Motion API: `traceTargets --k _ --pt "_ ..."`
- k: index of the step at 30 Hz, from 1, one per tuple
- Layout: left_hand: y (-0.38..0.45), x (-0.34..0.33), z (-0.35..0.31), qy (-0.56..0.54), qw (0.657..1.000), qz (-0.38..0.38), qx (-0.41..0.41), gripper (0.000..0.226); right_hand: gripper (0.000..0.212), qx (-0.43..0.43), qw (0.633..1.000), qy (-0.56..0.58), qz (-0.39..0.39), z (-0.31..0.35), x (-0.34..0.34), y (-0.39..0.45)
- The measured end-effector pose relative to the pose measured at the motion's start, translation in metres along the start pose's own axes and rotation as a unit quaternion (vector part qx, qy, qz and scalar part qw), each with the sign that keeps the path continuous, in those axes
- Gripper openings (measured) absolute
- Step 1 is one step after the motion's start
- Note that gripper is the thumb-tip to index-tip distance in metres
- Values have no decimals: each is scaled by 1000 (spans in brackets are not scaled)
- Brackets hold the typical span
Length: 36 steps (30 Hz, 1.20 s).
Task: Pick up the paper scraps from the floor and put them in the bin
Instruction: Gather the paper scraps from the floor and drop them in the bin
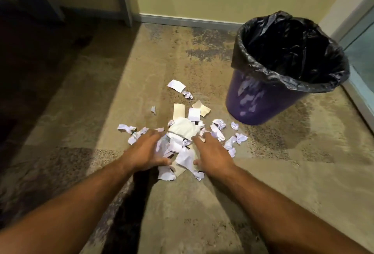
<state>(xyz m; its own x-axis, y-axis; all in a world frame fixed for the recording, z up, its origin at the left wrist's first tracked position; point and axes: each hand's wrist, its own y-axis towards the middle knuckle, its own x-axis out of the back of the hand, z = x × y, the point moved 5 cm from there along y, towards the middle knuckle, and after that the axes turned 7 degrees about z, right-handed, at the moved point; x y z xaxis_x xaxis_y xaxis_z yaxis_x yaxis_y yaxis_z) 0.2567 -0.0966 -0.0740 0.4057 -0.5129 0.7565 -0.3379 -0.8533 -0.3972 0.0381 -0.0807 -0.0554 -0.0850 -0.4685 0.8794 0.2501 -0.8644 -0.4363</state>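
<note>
Both hands are down on the heap and nothing is lifted yet. The paper scraps point(182, 142) lie in a loose pile on the floor point(202, 213), white crumpled bits with a couple of beige card pieces among them, and by the look of it almost the whole job is ahead. The bin point(263, 100), purple with a black liner point(289, 51), stands off to the right and farther away, near the pile but not touching it; its inside reads dark, so I cannot tell whether any paper is in there.

The left hand point(147, 152) flanks the pile's left edge, the right hand point(212, 156) its right edge, fingers spread and reaching forward over the paper (a scooping stance, I judge). Neither grip is closed on anything; the thick middle of the heap sits between the two palms. Strays lie outside that span: a flat slip and a crumpled ball up ahead, a tiny scrap to the left, several balls to the right.
</note>
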Motion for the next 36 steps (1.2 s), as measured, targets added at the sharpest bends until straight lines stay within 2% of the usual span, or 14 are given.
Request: traceTargets --k 3,7,11,16,20,29,31,33,36 --pt "1 -29 2 59 997 45 -4 135 101 -13 998 14 57 7 -29 4" --pt "5 -50 -5 142 987 79 -6 143 112 -27 995 16 93 13 -50 8" --pt "6 -62 -9 202 977 61 12 123 106 -45 993 -31 106 21 -64 11" --pt "-3 -65 -15 204 978 2 -41 78 71 -15 997 -71 33 33 -67 1" --pt "-9 -69 -18 164 983 -26 -77 46 51 7 999 -48 -2 39 -65 -12" --pt "-13 -68 -36 119 984 -53 -122 25 27 22 1000 -18 2 44 -53 -18" --pt "-11 -59 -44 88 986 -61 -132 18 20 32 999 17 -6 44 -41 -18" --pt "-9 -46 -50 53 986 -72 -139 20 16 47 996 69 -36 43 -20 -19" --pt "-4 -12 -66 24 981 -115 -156 26 19 80 993 64 -60 38 26 -18"
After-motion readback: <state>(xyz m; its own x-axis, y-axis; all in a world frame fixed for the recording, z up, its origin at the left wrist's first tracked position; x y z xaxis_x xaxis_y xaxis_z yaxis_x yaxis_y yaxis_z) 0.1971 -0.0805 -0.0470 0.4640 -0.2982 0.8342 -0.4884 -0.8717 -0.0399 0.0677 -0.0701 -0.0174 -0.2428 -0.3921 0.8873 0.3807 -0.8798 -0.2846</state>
